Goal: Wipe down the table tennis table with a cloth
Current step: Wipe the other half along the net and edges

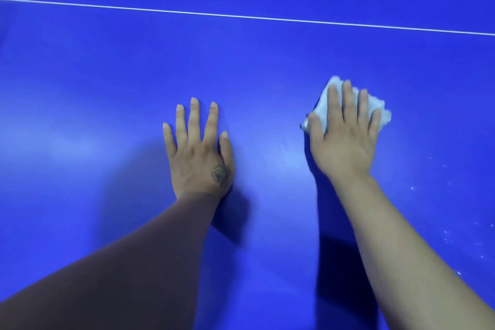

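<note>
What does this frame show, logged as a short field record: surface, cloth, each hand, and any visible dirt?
surface: blue table tennis table, with a white line across its far part
cloth: white cloth, flat on the table under the right hand
right hand: fingers straight, pressing the cloth down
left hand: flat on the bare table, fingers spread, holding nothing
dirt: white specks at lower right, beside the right forearm

Dark brown sleeve (128,270) on left forearm; small white specks (452,236) scattered at right.
</note>
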The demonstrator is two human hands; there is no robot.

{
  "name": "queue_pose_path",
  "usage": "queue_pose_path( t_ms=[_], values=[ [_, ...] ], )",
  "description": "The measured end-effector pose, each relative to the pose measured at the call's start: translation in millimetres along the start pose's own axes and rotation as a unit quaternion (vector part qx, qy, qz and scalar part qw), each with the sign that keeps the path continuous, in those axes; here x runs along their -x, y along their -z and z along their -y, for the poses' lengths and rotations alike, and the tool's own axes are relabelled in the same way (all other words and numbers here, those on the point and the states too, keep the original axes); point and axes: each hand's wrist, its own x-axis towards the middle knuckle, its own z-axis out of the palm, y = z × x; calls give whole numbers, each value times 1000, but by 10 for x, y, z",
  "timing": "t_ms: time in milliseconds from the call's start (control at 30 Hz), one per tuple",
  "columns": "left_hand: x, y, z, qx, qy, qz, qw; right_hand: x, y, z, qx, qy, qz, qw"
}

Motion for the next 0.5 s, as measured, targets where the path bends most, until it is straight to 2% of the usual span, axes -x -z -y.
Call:
queue_pose_path(
  t_ms=[133,300,500],
  values=[
    [1,-9,4,4,8,18,1000,-604,-88,533,-19,10,18,1000],
    [-15,-29,19,8,10,19,1000,-501,-223,1121,-10,127,16,992],
    [-20,-27,28,13,8,22,1000,139,-190,771,-10,214,2,977]
  ],
)
